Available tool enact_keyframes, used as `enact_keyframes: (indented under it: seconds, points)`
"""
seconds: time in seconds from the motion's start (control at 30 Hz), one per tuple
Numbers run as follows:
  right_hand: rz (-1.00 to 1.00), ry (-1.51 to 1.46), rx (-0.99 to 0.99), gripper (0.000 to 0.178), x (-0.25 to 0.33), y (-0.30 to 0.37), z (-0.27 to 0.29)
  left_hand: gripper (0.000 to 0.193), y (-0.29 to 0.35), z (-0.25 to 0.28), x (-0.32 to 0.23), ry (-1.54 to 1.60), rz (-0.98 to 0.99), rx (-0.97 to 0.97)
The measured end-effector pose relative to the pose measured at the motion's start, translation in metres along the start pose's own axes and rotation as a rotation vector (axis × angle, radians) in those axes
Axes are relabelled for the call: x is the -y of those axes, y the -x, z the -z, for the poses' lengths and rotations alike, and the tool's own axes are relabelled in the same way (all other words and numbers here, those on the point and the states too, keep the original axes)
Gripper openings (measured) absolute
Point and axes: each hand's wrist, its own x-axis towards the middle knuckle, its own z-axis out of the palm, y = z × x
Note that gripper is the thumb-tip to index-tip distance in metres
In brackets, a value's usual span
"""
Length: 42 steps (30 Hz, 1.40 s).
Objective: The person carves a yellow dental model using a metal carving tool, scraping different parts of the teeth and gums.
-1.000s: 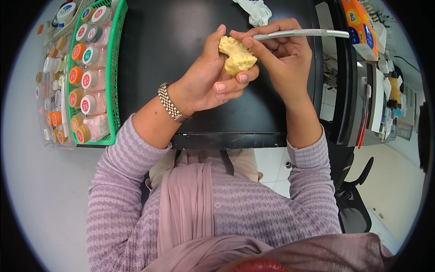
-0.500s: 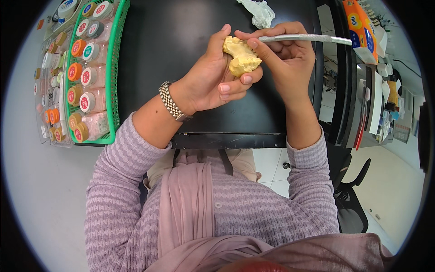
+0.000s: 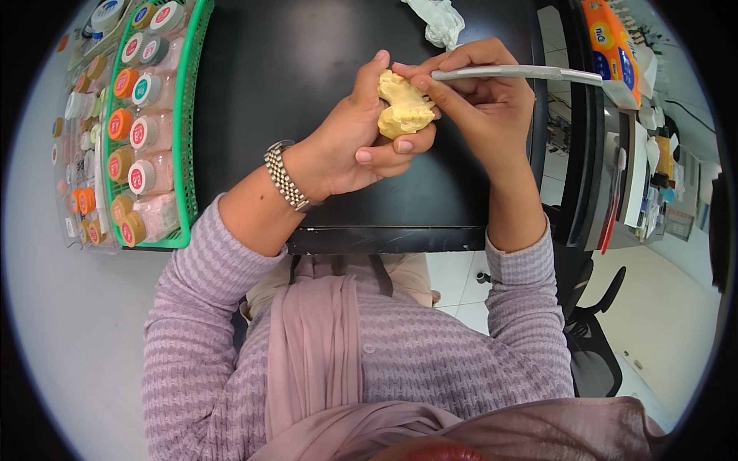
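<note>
the yellow cast (image 3: pixel 403 106) is above the black table (image 3: pixel 261 84), white floor (image 3: pixel 452 275) past its near edge, clasped in the left hand (image 3: pixel 347 146) by curled fingers. beside it, the right hand (image 3: pixel 490 104) pinches a silver tool (image 3: pixel 530 72), fingers hiding the tip; a green basket (image 3: pixel 186 154) of jars (image 3: pixel 142 133) stands left, crumpled plastic (image 3: pixel 441 23) lies beyond.

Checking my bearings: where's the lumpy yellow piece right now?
In the head view, the lumpy yellow piece sits just right of upper centre, held in the left grip, beside the right grip.

Left fingers (image 3: pixel 384 156) in a curl — right fingers (image 3: pixel 442 94) just beside, in a pinch
</note>
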Motion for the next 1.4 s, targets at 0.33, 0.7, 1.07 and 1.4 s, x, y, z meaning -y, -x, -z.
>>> enact_keyframes:
  seconds: [0.33,0.7,1.07,1.4]
  points:
    - [0.035,0.035,0.046,0.023,-0.004,-0.001,0.003,0.074,0.002,-0.002,-0.002,-0.015,-0.011,0.038]
    - [0.032,0.022,-0.02,0.024,-0.012,0.002,0.007,0.075,0.0,-0.001,-0.002,0.028,-0.028,0.061]
    - [0.053,0.115,0.002,0.023,-0.006,0.003,0.006,0.073,0.001,-0.004,-0.002,-0.031,-0.038,0.028]
    - [0.136,0.159,0.007,0.022,-0.006,0.004,0.0,0.07,0.002,-0.005,-0.001,0.013,-0.048,0.039]
